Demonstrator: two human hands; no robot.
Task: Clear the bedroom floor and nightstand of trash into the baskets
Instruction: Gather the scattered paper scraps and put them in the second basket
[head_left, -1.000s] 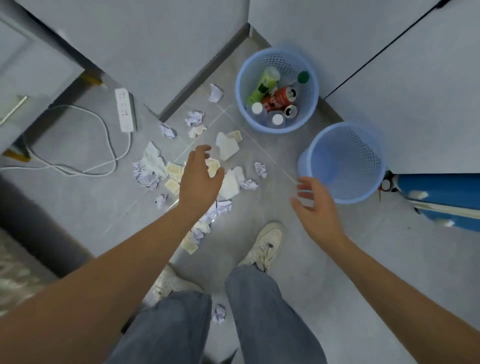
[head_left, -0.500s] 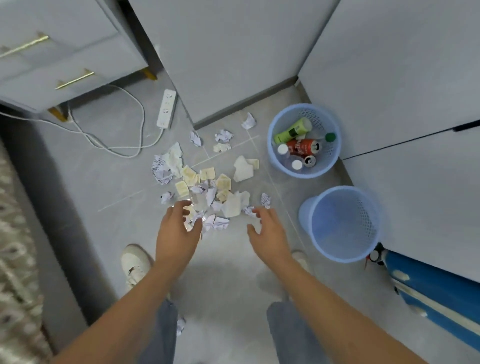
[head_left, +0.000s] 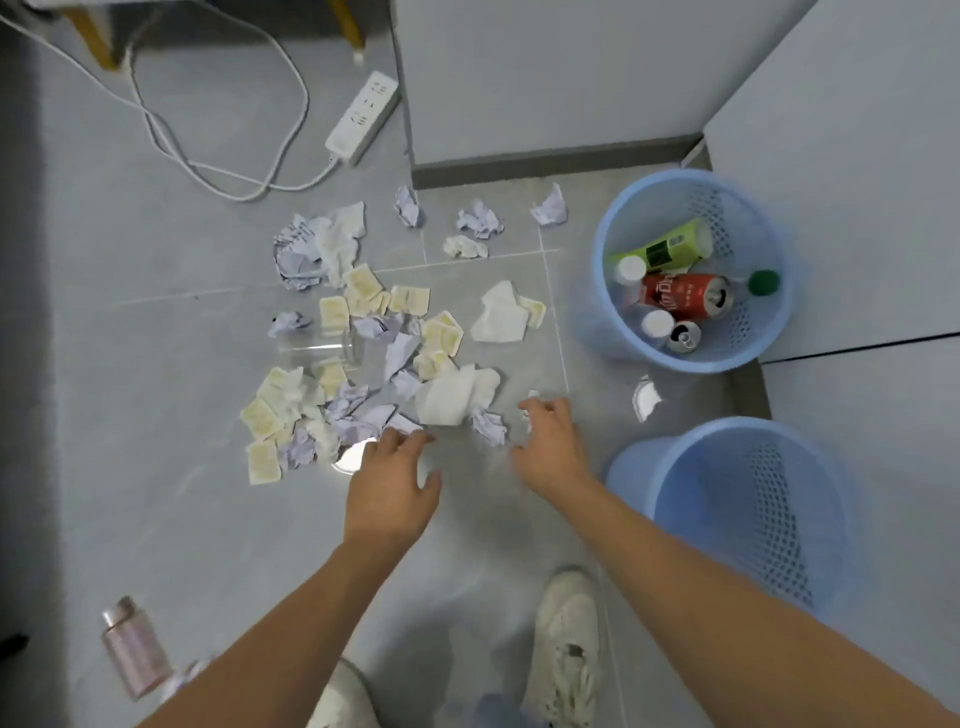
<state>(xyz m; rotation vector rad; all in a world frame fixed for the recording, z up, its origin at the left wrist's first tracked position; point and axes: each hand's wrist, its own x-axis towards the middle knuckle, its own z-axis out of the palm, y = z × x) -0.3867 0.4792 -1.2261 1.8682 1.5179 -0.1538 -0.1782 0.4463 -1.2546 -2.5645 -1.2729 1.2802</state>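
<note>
Beyond both outstretched hands, the grey tiled floor (head_left: 156, 467) carries a wide scatter of litter (head_left: 374, 353): crumpled lilac paper, white tissues and small cream squares, with a clear glass lying on its side among them. Just right of the right hand (head_left: 553, 449) stands the near blue basket (head_left: 727, 519), tipped a little toward the person, nothing showing inside it. Farther out, ahead and right of that hand, the far blue basket (head_left: 691, 358) holds a green bottle, a red can, a second can and some white-capped bottles. A white power strip (head_left: 363, 117) with its looping cable lies well beyond the left hand (head_left: 392, 488), near the wall. Behind the right wrist a white shoe (head_left: 566, 644) is planted on the tiles, and far back on the left-hand side a pink bottle (head_left: 135, 654) lies on the floor.

The left hand hangs palm down, fingers loosely spread, its fingertips (head_left: 410, 439) right at the near edge of the paper heap; it holds nothing. The right hand is likewise spread and curled, a crumpled lilac ball (head_left: 491, 426) sitting between thumb and forefinger without being clasped. A small white scrap (head_left: 532, 397) shows at its fingertips; I cannot tell whether it is being touched.
</note>
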